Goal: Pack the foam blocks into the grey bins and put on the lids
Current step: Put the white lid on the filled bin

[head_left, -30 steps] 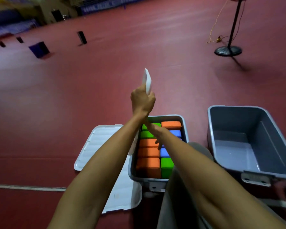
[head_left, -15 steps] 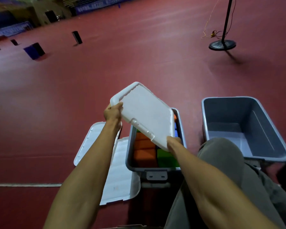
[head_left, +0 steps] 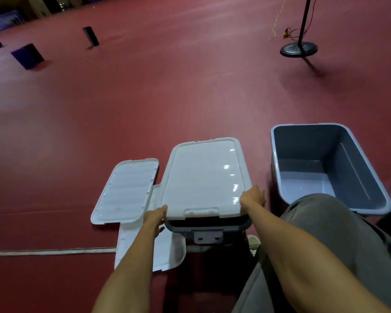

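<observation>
A white lid (head_left: 203,177) lies flat on top of the grey bin (head_left: 209,225) in front of me, hiding the foam blocks inside. My left hand (head_left: 155,219) grips the lid's near left corner. My right hand (head_left: 253,196) grips its near right edge. A small gap shows between lid and bin rim at the near end, above the bin's grey latch (head_left: 208,237). A second grey bin (head_left: 325,168) stands to the right, open, with nothing in it.
Two more white lids lie on the red floor left of the bin, one (head_left: 127,190) overlapping the other (head_left: 149,251). My knee (head_left: 339,222) is at the right. A black stand base (head_left: 298,49) and dark boxes (head_left: 27,55) sit far off.
The lid went from upright in my left hand, to tilted over the bin in both hands, to flat on the bin. The blocks are now covered.
</observation>
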A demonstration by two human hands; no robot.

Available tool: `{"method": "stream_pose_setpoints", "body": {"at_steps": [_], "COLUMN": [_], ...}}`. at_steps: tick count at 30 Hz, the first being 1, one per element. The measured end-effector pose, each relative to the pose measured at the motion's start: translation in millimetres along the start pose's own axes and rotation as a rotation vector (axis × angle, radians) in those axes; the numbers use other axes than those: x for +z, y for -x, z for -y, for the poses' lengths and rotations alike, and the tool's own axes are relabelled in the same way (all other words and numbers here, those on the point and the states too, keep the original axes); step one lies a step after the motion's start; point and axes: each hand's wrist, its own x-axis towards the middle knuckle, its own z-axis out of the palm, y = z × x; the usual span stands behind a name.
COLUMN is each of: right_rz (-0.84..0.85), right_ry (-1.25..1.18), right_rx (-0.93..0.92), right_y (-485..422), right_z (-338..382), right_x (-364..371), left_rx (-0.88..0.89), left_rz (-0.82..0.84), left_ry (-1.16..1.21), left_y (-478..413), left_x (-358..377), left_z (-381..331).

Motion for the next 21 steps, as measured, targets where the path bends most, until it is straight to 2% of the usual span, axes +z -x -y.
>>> {"method": "stream_pose_setpoints", "body": {"at_steps": [3, 6, 9, 15, 18, 21], "right_rz": [0.006, 0.142, 0.193, 0.266, 0.271, 0.230], "right_ry": [0.103, 0.117, 0.187, 0.223, 0.211, 0.133], "right_rx": [-0.024, -0.032, -0.016, 0.058, 0.107, 0.198], "right_y": [-14.2, -26.1, -24.7, -19.0, -9.7, -5.5], "right_z": [-17.7, -36.7, -38.8, -37.9, -33.8, -29.2], "right_x": [16.3, 29.9, 30.4, 42.3, 51.5, 58.5], "left_rx": [-0.015, -0.059, -0.015, -0.033, -0.039, -0.141], "left_rz": [-0.024, -0.070, -0.143, -0.165, -0.185, -0.190], "left_ry": [-0.212, -0.320, -0.450, -0.558, -0.418, -0.188], "left_y": [-14.3, -26.4, -34.1, -45.7, -48.5, -51.5], "left_x": [5.3, 13.9, 22.3, 33.6, 39.4, 45.6], "left_z": [18.6, 28.1, 33.3, 65.4, 73.7, 70.8]}}
